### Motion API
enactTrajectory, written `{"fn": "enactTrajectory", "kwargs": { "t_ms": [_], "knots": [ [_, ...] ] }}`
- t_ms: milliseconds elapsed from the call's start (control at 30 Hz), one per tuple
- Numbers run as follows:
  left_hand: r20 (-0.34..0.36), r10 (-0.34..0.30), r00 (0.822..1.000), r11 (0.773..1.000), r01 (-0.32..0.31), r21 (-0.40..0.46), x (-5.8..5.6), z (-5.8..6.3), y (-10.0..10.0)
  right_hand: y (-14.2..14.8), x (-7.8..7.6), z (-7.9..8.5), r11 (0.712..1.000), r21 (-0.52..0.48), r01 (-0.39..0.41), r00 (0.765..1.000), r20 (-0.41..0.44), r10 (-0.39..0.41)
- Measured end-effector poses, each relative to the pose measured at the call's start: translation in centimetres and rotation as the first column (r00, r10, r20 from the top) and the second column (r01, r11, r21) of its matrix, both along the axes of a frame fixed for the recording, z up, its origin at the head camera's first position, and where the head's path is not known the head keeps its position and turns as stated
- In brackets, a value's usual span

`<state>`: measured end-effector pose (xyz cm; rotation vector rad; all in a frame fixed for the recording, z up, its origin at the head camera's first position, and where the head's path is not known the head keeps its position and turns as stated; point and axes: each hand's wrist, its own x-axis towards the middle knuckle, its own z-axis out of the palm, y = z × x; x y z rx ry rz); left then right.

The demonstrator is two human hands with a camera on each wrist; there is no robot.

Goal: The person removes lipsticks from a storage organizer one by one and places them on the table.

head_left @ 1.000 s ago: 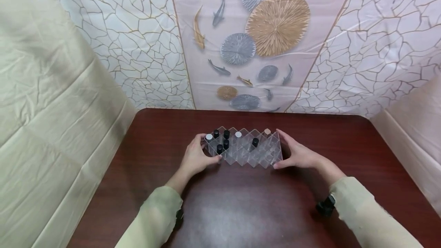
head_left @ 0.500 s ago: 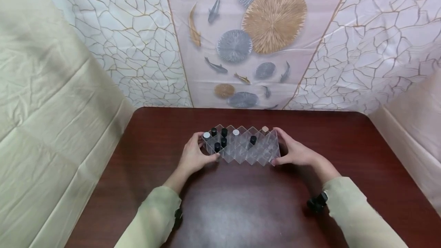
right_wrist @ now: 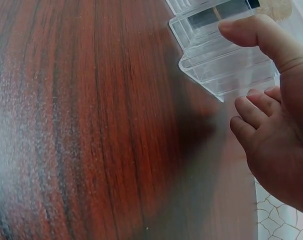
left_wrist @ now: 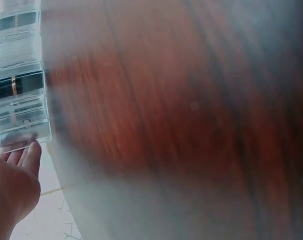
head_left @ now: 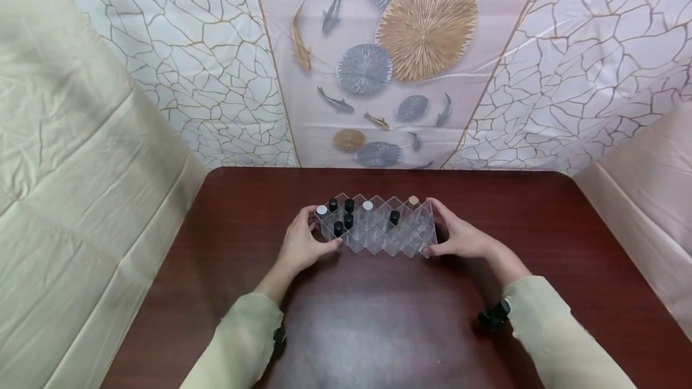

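A clear plastic lipstick organizer [head_left: 378,236] with diamond-shaped compartments sits on the table towards its back. Several lipsticks stand in it: black-capped ones [head_left: 348,221] mostly at the left, two with white caps [head_left: 367,205], and one tan-capped [head_left: 413,202] at the back right. My left hand [head_left: 303,245] grips the organizer's left end, thumb at the front corner and fingers behind. At the opposite end my right hand [head_left: 462,238] holds it likewise between thumb and fingers. In the right wrist view, the thumb presses the clear wall [right_wrist: 216,65] beside a dark tube [right_wrist: 216,14].
The dark red-brown table [head_left: 367,317] has a glossy, wood-grained top. Behind it hangs a patterned cloth [head_left: 373,71] with fish and round leaves. Cream cloth [head_left: 92,197] drapes down along the left side, and a pale one [head_left: 643,215] along the right.
The head view has shifted slightly, so everything appears a little further left and up. Both hands keep their hold on the organizer's ends.
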<state>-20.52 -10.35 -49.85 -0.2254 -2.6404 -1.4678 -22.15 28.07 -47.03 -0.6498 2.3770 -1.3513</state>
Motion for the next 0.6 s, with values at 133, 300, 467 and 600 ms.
{"fn": "enactTrajectory", "kwargs": {
  "t_ms": [133, 300, 467, 600],
  "knots": [
    [-0.004, -0.007, 1.0, 1.0, 0.007, 0.01, 0.1, 0.0, 0.0, 0.0, -0.1, -0.1, 1.0, 0.0, 0.0, 1.0, -0.002, 0.0],
    [-0.01, -0.026, 1.0, 1.0, 0.026, -0.002, 0.2, 0.3, -0.3, -0.1, -0.1, 0.0, 1.0, 0.002, -0.003, 1.0, -0.009, 0.003],
    [-0.024, -0.038, 0.999, 0.999, 0.037, -0.012, 0.4, 1.1, -1.0, -0.1, 0.0, 0.1, 1.0, 0.013, 0.005, 1.0, -0.016, -0.004],
    [-0.044, -0.051, 0.998, 0.999, 0.051, 0.007, 0.3, 1.9, -1.5, -0.2, 0.0, 0.2, 1.0, 0.008, -0.006, 1.0, -0.024, 0.006]
  ]
}}
